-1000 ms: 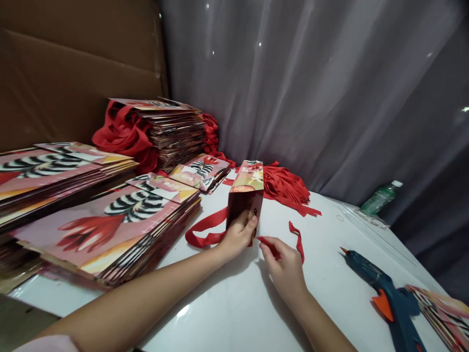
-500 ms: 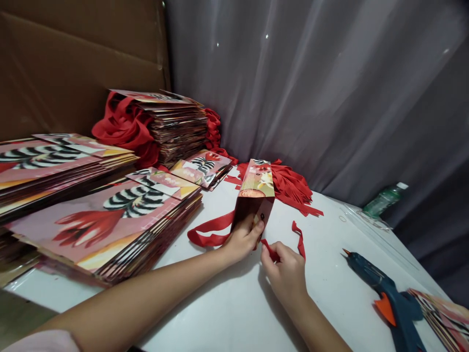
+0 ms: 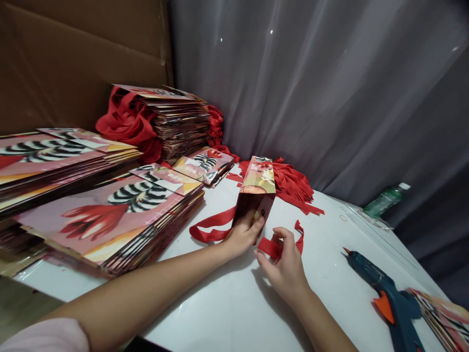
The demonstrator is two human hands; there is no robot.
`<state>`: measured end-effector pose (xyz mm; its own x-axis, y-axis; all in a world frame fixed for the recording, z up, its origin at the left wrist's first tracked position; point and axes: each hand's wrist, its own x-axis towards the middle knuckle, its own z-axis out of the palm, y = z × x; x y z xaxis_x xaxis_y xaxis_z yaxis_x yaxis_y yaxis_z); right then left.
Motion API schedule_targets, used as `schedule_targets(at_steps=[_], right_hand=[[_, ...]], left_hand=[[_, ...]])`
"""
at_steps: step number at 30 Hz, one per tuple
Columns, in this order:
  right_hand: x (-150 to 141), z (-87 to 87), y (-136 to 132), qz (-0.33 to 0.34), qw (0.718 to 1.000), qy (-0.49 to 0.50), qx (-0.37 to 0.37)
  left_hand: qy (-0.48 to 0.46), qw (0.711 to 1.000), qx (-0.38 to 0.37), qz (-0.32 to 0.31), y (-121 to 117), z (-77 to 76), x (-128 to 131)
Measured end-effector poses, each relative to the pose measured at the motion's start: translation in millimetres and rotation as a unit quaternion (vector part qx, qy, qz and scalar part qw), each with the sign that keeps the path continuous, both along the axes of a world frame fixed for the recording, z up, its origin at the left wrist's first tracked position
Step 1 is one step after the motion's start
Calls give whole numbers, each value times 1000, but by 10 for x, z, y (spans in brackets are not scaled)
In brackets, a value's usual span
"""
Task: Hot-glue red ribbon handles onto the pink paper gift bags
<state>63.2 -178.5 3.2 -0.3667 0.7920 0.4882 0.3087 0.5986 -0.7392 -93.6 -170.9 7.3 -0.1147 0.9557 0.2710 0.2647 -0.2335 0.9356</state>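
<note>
A printed paper bag (image 3: 258, 182), pink and yellow, stands tilted with its open end toward me. My left hand (image 3: 244, 234) reaches partly into that opening and grips the side wall, thumb outside, below a small dark hole. A loop of red ribbon (image 3: 208, 234) comes out at the bag's left. To the right of the bag, my right hand (image 3: 287, 264) has a red ribbon strip (image 3: 269, 248) running through its fingers. Its thumb and index finger are parted, and the strip's tail curls up behind the hand. Inside the bag, my left fingertips are hidden.
Stacks of flat printed bags (image 3: 135, 210) fill the left, with a taller stack (image 3: 183, 122) behind. Loose red ribbons (image 3: 293, 183) lie beyond the bag. On the right are a glue gun (image 3: 381, 278), a green bottle (image 3: 386, 200) and more printed pieces (image 3: 443, 313). A grey curtain (image 3: 293, 88) hangs behind.
My right thumb and index finger have opened from a closer pinch, and more of the ribbon strip shows. My left hand stays on the bag. The view has shifted slightly.
</note>
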Motion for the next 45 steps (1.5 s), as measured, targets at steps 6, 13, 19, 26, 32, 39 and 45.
schedule_targets(at_steps=[6, 13, 19, 26, 32, 39, 45], right_hand=[[12, 72, 5, 64, 994, -12, 87], [20, 100, 42, 92, 990, -103, -39], [34, 160, -10, 43, 988, -112, -102], [22, 136, 16, 44, 992, -119, 21], [10, 120, 12, 26, 986, -163, 29], [-24, -57, 34, -17, 974, -201, 105], [-28, -56, 31, -15, 970, -224, 94]], left_hand=[[4, 1000, 9, 17, 6, 22, -8], [7, 999, 19, 28, 13, 23, -13], [0, 1000, 2, 17, 5, 0, -11], [-3, 1000, -8, 11, 5, -20, -13], [4, 1000, -15, -6, -12, -38, 5], [39, 999, -20, 0, -26, -39, 22], [67, 997, -28, 0, -47, -43, 31]])
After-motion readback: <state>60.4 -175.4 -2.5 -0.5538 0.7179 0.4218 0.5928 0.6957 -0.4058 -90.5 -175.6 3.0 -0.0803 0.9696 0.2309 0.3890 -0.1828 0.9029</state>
